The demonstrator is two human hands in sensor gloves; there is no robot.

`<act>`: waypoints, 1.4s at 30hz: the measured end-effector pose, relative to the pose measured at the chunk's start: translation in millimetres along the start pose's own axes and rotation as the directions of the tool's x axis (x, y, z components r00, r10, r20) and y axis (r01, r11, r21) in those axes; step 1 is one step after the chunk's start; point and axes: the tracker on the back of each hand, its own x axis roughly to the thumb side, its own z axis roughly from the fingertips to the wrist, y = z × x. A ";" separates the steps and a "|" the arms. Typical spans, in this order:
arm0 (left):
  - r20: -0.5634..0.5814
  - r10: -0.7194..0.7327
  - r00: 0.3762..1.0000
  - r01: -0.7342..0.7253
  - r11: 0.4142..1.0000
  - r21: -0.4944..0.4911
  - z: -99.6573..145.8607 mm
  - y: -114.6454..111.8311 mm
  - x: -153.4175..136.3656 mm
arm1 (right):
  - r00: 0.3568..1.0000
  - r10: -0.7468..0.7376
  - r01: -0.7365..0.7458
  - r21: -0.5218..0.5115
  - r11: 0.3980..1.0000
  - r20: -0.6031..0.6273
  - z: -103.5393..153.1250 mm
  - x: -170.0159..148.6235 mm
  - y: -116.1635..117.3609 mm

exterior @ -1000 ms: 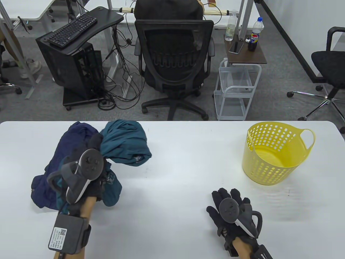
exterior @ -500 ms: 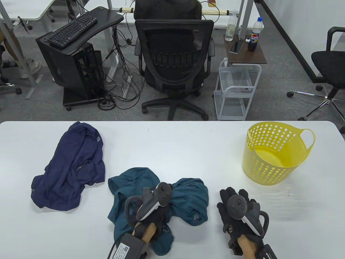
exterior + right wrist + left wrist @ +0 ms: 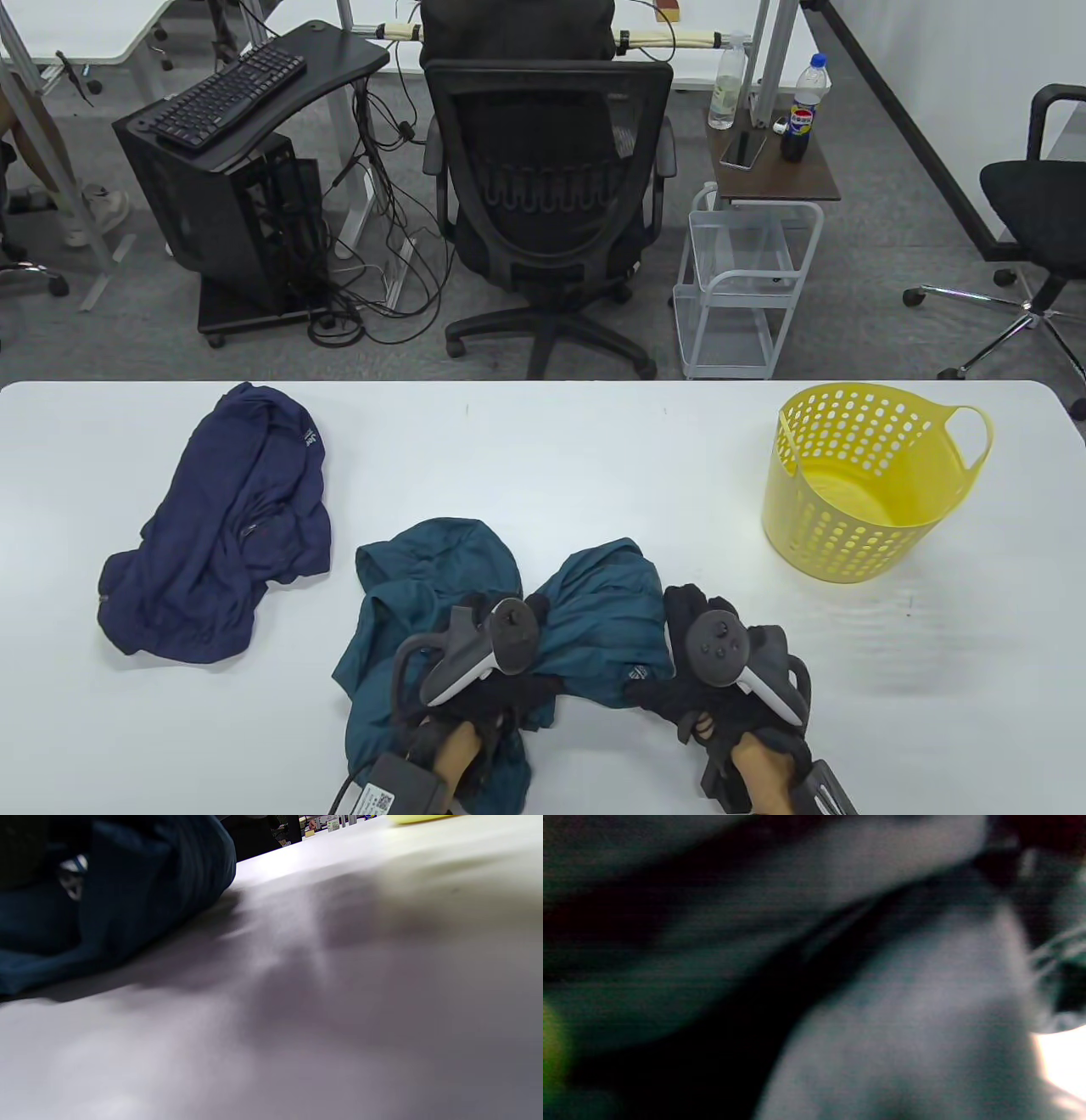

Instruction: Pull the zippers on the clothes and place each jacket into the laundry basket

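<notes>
Both grips, left hand (image 3: 496, 679) and right hand (image 3: 708, 671), clutch the teal jacket (image 3: 594, 611).

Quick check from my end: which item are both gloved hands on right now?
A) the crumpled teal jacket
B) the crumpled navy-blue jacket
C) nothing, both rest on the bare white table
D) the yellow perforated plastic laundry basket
A: in the table view the left hand and the right hand both sit on the crumpled teal jacket, while the navy-blue jacket and the yellow laundry basket lie apart, untouched.

Black office chair (image 3: 547, 195), keyboard (image 3: 229, 85), wire cart (image 3: 747, 280) beyond the table (image 3: 594, 458)
</notes>
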 end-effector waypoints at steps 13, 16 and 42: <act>0.184 0.068 0.981 -0.106 0.972 0.209 32.4 12.1 44.7 | 0.972 -0.187 0.224 -0.330 0.917 0.140 25.2 22.8 -32.6; 0.163 0.054 0.985 -0.093 0.965 0.246 31.2 9.3 50.8 | 0.930 -0.211 0.313 -0.349 0.883 0.301 41.8 37.3 -41.6; 0.191 0.709 0.679 -0.734 0.651 0.193 28.6 16.8 -17.4 | 0.829 -0.558 0.553 0.195 0.810 -0.032 9.5 64.0 19.4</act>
